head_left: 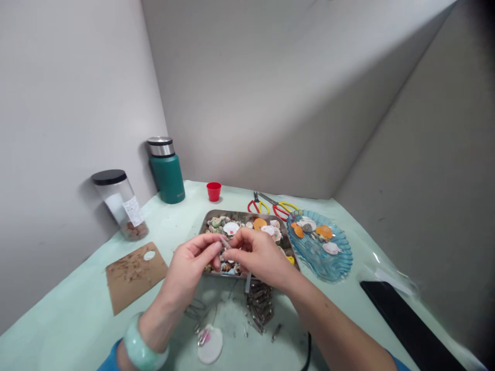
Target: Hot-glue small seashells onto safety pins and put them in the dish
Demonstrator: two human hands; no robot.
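Observation:
Both hands meet over the front of a metal tray point(293, 242) filled with shells. My left hand point(195, 260) pinches a small pale piece point(225, 243) between thumb and index finger. From the right, my right hand point(257, 255) closes its fingertips on the same piece, which looks like a little shell; its details are too small to tell. Below the hands lie a pile of small metal clips or pins point(260, 304), some thin wire point(199, 312) and a white disc point(211, 350) with a pink spot.
A blue glass plate point(328, 265) holding shells is on the right, with scissors point(284, 208) behind. A red cup point(214, 191), green bottle point(168, 178) and clear jar point(124, 206) stand toward the back left. Nearer are a brown board point(133, 273) and a black strip point(406, 324).

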